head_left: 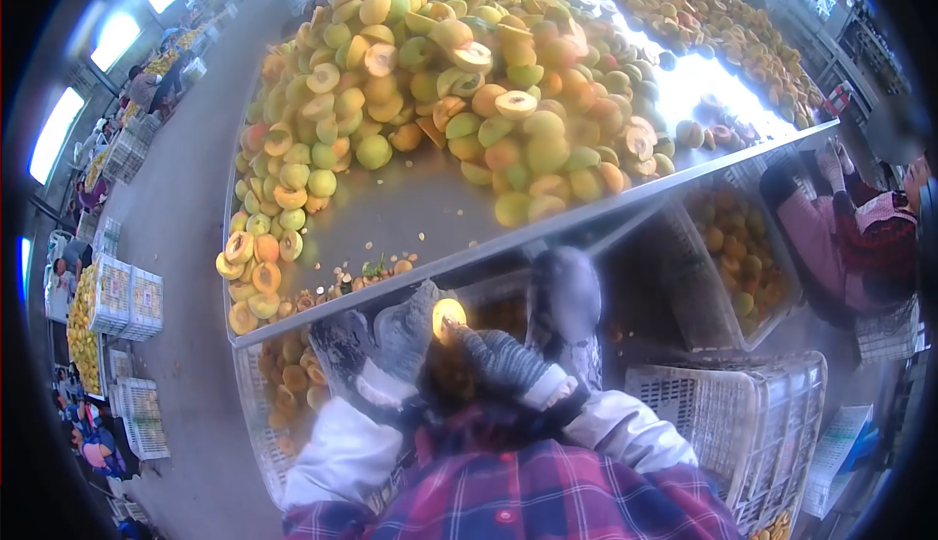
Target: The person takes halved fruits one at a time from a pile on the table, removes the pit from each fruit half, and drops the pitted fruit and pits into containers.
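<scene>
Both of my hands wear grey knit gloves and meet in front of my chest, just below the near edge of the metal table [376, 203]. My left hand [408, 330] is closed on a bright yellow peach half [448, 318], cut side up. My right hand [506, 359] has its fingers curled against the lower right of that half; whatever small thing it may hold is hidden. A large heap of halved peaches [430, 61] covers much of the table. Pits and scraps [366, 274] lie along its near edge.
Crates of peach halves stand beneath the table at left [289, 384] and right [738, 247]. A white plastic crate [743, 413] is by my right side. Another person [855, 217] sits at the far right. Several people and stacked crates [127, 296] line the left aisle.
</scene>
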Demonstrator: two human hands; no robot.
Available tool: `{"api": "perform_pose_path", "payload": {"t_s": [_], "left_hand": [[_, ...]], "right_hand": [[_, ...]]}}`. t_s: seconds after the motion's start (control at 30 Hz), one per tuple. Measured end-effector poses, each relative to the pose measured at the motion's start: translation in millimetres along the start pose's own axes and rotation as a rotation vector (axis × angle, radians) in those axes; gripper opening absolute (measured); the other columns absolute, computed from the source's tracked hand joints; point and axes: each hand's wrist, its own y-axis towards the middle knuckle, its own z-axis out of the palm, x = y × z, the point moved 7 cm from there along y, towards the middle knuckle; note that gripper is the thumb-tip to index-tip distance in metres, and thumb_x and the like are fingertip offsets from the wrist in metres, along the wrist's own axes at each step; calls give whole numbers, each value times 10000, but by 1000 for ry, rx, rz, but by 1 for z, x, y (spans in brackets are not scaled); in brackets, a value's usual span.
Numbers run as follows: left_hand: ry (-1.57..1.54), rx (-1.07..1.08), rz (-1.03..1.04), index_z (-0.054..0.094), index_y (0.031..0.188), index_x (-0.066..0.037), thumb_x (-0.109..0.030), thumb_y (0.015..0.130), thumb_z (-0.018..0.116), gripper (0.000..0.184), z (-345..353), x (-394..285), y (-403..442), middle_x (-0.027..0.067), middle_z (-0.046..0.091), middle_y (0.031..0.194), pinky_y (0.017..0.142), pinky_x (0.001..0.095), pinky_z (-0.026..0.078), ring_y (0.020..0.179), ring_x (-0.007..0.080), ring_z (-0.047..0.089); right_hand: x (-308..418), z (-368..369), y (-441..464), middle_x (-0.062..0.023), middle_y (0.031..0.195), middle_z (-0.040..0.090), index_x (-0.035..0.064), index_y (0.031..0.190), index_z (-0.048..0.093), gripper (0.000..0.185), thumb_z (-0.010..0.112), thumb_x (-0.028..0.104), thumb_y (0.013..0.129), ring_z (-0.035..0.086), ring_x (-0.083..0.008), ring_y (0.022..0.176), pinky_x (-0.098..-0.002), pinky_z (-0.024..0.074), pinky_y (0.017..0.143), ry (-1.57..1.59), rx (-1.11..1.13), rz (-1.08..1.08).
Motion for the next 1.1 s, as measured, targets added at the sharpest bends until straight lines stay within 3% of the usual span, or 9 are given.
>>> {"api": "perform_pose_path", "payload": {"t_s": [0.13, 0.2, 0.43, 0.53, 0.67, 0.87, 1.0, 1.07, 1.1], "left_hand": [[-294, -124, 213, 664, 1020, 15, -430, 1001, 536, 463, 24, -65, -46, 80, 657, 788, 636, 269, 542, 716, 182, 646], [-638, -161, -55, 656, 977, 1, -467, 1006, 500, 494, 36, -87, -78, 83, 646, 763, 566, 268, 517, 654, 181, 623], [-516, -8, -7, 692, 823, -25, -427, 998, 533, 466, 51, -123, -90, 81, 662, 693, 538, 277, 501, 610, 170, 614], [-166, 68, 94, 702, 844, -19, -389, 988, 567, 419, 48, -130, -88, 61, 678, 714, 589, 264, 505, 650, 157, 637], [39, 82, 68, 704, 791, 7, -433, 1036, 428, 574, 57, -141, -88, 107, 697, 750, 717, 307, 522, 673, 185, 640], [-209, 22, 76, 719, 1038, -4, -373, 1029, 505, 426, 54, -124, -78, 64, 718, 902, 785, 274, 513, 869, 177, 658], [462, -258, 427, 664, 1159, -8, -313, 1033, 516, 361, 50, -132, -86, 63, 702, 948, 814, 278, 507, 912, 163, 636], [182, 13, -175, 641, 1178, -18, -246, 1036, 513, 297, 67, -163, -94, 62, 700, 961, 813, 294, 513, 907, 160, 635], [222, -181, 474, 757, 747, -85, -407, 980, 572, 438, 58, -145, -79, 33, 679, 615, 580, 279, 497, 562, 153, 611]], "right_hand": [[-58, -6, 4, -18, 863, 671, 46, 1158, 652, 364, 502, 354, 1035, 617, -150, 778, -300, 511, 708, 184, -29, 386], [-50, -2, 3, -16, 874, 666, 57, 1180, 640, 358, 471, 344, 1049, 609, -118, 780, -266, 503, 662, -308, -104, -125], [-85, -15, 1, -150, 1139, 641, 5, 1321, 473, 493, 482, 386, 1007, 617, -228, 1030, -377, 503, 837, -75, 132, 135], [-35, -13, -11, -10, 932, 664, 15, 1127, 648, 355, 478, 317, 1051, 574, -85, 845, -268, 487, 738, -517, 48, -74], [-4, -8, -24, -10, 896, 656, 39, 1128, 655, 341, 516, 336, 1035, 583, -77, 832, -212, 476, 712, -319, 140, 118], [-66, 0, -14, -22, 868, 649, 81, 1170, 623, 346, 622, 366, 974, 616, -96, 760, -202, 484, 607, 1191, -247, 397], [-1, -1, -22, -71, 835, 604, 80, 1066, 618, 243, 571, 311, 1007, 599, -102, 700, -208, 483, 540, -257, 199, 2], [-55, -21, -3, -88, 794, 584, 69, 1036, 610, 258, 556, 320, 1012, 575, -124, 580, -219, 433, 419, 95, 317, -190], [-48, -21, -8, -68, 781, 574, 78, 1008, 603, 280, 554, 353, 1010, 539, -119, 530, -220, 390, 379, 370, 290, 118]]}}
